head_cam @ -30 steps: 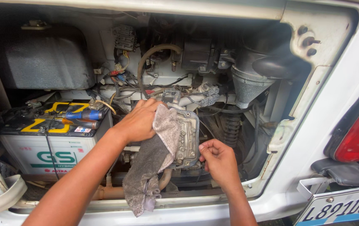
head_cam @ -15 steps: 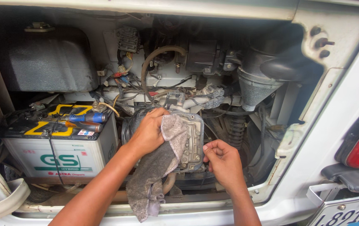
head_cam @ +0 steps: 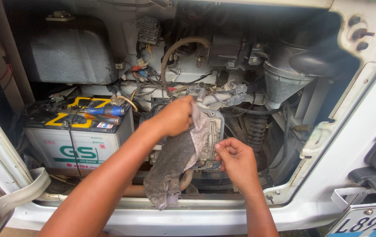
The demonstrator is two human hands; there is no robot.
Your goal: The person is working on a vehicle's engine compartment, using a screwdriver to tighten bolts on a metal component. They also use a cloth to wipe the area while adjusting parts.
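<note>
Two hands meet at one grey metal engine part (head_cam: 212, 131), a boxy casting that sits low in the middle of the open engine bay, its long axis roughly upright. The left hand (head_cam: 174, 116) comes in from the lower left and presses a grey rag (head_cam: 174, 162) against the part's upper left face; its fingers are curled shut around the cloth, and the rest of the rag hangs straight down below the hand, draped over the left side of the part toward the bay's white lower sill (head_cam: 205, 204). The right hand (head_cam: 236, 158) sits at the part's lower right edge, fingers bent in a narrow pinch with the thumb tip touching the casting's rim; whether it holds a small fitting there I cannot tell. So the part lies between the two hands, up and to the left of the right hand, directly under the left, and both touch it.

Just left of the part stands a white car battery (head_cam: 71, 140) with yellow strips on top and a blue-handled tool (head_cam: 106, 110) lying on it. Above arches a tan hose (head_cam: 174, 50), with a tangle of wires (head_cam: 148, 81) beneath. A coil spring (head_cam: 256, 131) shows just to the right, and a dark funnel-shaped housing (head_cam: 284, 83) above that.
</note>
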